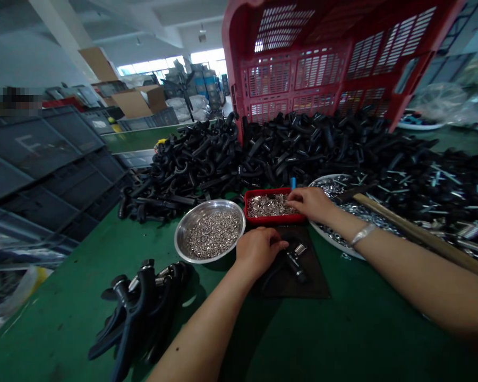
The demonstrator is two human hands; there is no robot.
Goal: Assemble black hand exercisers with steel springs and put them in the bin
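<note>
My left hand (258, 246) is closed, thumb and fingers pinched at a black clamp-like part (271, 269) lying on a dark mat (316, 284). A coil spring (300, 249) and a bolt-like piece (297, 265) show on that part, just right of my fingertips. Over the right end of a red tray (274, 219), my right hand (310, 202) has its fingers pressed together among small metal pins (269, 206). Whether a pin is between those fingertips is too small to see. Left of the tray stands a metal bowl (177, 241) of tiny metal pieces.
Black parts (199, 159) lie heaped behind the tray, spilling from a tipped red crate (295, 74). A white dish (322, 233) of metal pieces and a wooden-handled hammer (402, 220) are under and beside my right forearm. Assembled black clamps (135, 302) lie front left. Grey crates (43, 154) stand left.
</note>
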